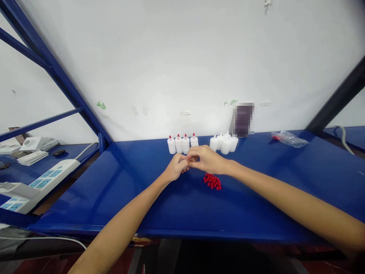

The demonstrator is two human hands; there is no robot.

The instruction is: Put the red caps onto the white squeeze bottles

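4 capped bottles (185,145) stand left of uncapped bottles (225,145).

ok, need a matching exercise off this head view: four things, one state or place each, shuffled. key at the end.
Column one
1. Small caps
2. Left bottle group
3. Right bottle group
4. Plastic bag

Column two
A. White, with bare white nozzles showing
B. Clear and crumpled, toward the right of the picture
C. Red all over, in a loose cluster
D. White, red-tipped, four standing in a row

Pairs: 1-C, 2-D, 3-A, 4-B
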